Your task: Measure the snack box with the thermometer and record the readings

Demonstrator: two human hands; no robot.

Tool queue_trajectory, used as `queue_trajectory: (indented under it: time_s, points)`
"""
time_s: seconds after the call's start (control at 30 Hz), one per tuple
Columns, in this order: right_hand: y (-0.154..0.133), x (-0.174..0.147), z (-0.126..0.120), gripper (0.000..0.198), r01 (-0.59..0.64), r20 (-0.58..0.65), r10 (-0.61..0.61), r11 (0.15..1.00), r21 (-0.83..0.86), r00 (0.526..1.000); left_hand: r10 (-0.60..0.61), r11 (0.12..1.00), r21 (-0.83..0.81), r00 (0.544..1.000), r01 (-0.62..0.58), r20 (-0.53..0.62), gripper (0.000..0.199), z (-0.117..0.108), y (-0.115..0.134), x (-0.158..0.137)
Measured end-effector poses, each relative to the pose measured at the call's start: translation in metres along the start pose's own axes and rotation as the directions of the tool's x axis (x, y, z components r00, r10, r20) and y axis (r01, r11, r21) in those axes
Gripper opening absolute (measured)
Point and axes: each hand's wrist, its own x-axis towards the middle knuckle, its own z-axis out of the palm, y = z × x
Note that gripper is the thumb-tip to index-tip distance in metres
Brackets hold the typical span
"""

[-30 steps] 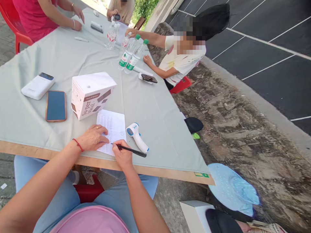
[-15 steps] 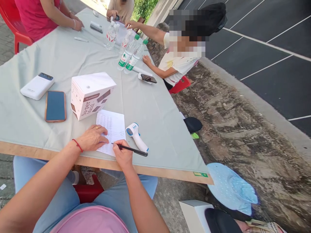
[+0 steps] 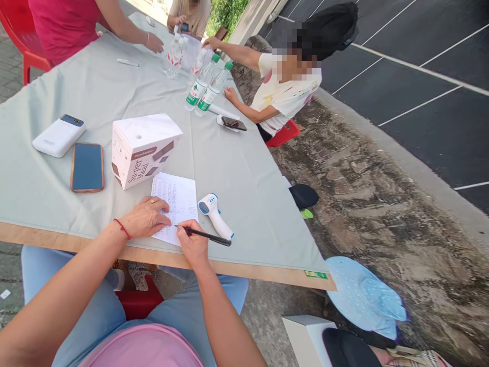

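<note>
My right hand grips a black pen, its tip on a sheet of paper covered with rows of small writing. Lying on the left part of that sheet, my left hand holds nothing and its fingers are apart. Just right of the paper is a white and blue infrared thermometer. Behind the paper stands a white "Super Meal" box. A phone in a brown case lies left of the box, beside a white power bank.
Several water bottles stand toward the table's far end, near another phone. A white pen lies at the far left. Other people sit around the cloth-covered table. A light blue hat is beyond its right corner.
The person in pink has reached across toward the bottles, now hiding the grey object there. The person in white has shifted slightly. My hands stay almost in place; the pen's back end moves slightly.
</note>
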Motion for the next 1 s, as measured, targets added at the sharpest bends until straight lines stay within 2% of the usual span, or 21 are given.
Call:
queue_trajectory:
  time_s: [0.53,0.73,1.0]
  points:
    - [-0.0043,-0.0024,-0.0023,0.012,0.028,0.043,-0.025,0.997,-0.075,0.999,0.002,1.0,0.007,1.0,-0.002,0.005,0.022,-0.0008,0.0001,0.0003]
    - [-0.0019,-0.0039,0.0001,0.012,0.01,-0.015,-0.011,0.999,-0.045,1.0,0.006,1.0,0.015,1.0,-0.006,-0.001,0.021,-0.0004,0.0001,0.0008]
    - [-0.0015,-0.0023,0.0016,0.012,-0.018,-0.027,0.018,1.0,-0.014,0.999,0.004,1.0,0.013,1.0,-0.004,-0.001,0.022,-0.0002,-0.0003,0.0004]
